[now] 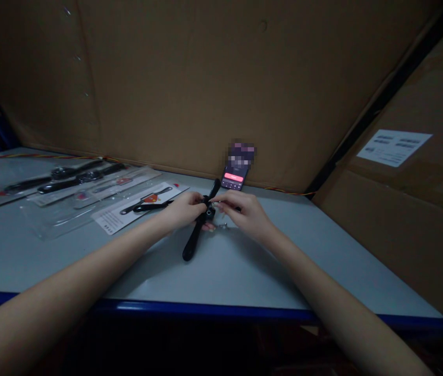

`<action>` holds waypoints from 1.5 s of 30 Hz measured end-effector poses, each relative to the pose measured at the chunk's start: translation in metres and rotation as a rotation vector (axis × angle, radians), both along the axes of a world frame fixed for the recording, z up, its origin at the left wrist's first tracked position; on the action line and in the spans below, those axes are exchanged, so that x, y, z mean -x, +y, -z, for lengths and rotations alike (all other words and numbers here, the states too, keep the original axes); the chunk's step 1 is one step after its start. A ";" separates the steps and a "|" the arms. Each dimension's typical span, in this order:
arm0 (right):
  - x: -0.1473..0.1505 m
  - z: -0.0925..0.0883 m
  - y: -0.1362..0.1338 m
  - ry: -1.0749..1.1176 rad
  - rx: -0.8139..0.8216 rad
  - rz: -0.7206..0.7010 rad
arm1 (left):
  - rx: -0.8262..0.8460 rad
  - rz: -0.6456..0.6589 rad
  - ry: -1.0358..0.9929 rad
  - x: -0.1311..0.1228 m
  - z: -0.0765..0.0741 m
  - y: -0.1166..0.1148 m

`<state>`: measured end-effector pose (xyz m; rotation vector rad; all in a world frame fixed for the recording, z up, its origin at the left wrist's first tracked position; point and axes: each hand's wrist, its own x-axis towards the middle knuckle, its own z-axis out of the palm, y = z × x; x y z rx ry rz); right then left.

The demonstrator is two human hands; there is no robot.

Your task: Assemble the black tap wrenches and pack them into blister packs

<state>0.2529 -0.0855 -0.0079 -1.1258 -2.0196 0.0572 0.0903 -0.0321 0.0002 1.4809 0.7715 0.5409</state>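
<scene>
One watch [192, 242] lies on the counter [245, 271]. The left hand [184, 209] and right hand [245, 214] both pinch its middle, fingers closed. One phone [234, 175] stands just behind the watch, and at least four packaged watches [88, 188] lie left of it.

On table [245, 271], watch [192, 243] btwn left hand [184, 209] & right hand [245, 211]; phone [234, 177] behind, packaged watches [88, 188] left.

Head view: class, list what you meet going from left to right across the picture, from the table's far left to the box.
Packaged watches → printed card → left hand → black watch → right hand → white label on the cardboard box.
</scene>
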 end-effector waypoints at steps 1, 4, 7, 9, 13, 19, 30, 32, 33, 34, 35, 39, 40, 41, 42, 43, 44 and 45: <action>0.001 0.000 -0.001 0.012 0.004 0.009 | -0.008 0.013 -0.003 0.000 0.001 0.000; 0.004 -0.002 -0.003 0.118 0.032 0.020 | -0.040 0.030 0.005 -0.001 0.002 0.000; 0.005 -0.004 -0.004 0.139 0.089 0.003 | -0.048 0.023 0.035 0.000 0.000 -0.003; 0.004 -0.004 -0.004 0.082 0.106 -0.003 | -0.033 0.022 0.049 0.000 -0.001 -0.004; 0.005 -0.002 -0.002 0.001 0.120 0.019 | -0.004 0.024 0.047 0.000 -0.002 -0.004; 0.011 0.004 -0.002 0.032 0.179 0.059 | 0.047 0.020 0.039 0.002 -0.005 -0.007; 0.014 0.014 0.002 0.193 0.240 0.042 | 0.215 0.012 -0.054 0.001 -0.005 -0.006; 0.013 0.014 0.003 0.202 0.243 0.049 | 0.246 0.028 -0.061 0.002 -0.005 -0.006; 0.012 0.015 0.003 0.231 0.262 0.041 | 0.266 0.041 -0.068 0.002 -0.005 -0.005; 0.011 0.015 0.004 0.274 0.282 0.028 | 0.286 0.053 -0.077 0.002 -0.005 -0.005; 0.011 0.015 0.004 0.323 0.298 0.014 | 0.304 0.061 -0.087 0.003 -0.006 -0.004; 0.011 0.012 0.004 0.456 0.311 -0.017 | 0.311 0.074 -0.111 0.004 -0.007 -0.004; 0.012 0.012 0.004 0.466 0.311 -0.021 | 0.302 0.074 -0.116 0.004 -0.007 -0.004; 0.012 0.011 0.003 0.472 0.312 -0.029 | 0.292 0.074 -0.122 0.004 -0.008 -0.004; 0.012 0.010 0.003 0.478 0.315 -0.039 | 0.284 0.076 -0.124 0.004 -0.007 -0.004; 0.012 0.009 0.002 0.482 0.323 -0.051 | 0.277 0.081 -0.123 0.004 -0.007 -0.004; 0.012 0.009 0.002 0.485 0.332 -0.063 | 0.273 0.085 -0.121 0.004 -0.007 -0.003; 0.011 0.008 0.001 0.485 0.343 -0.074 | 0.270 0.086 -0.120 0.005 -0.007 -0.003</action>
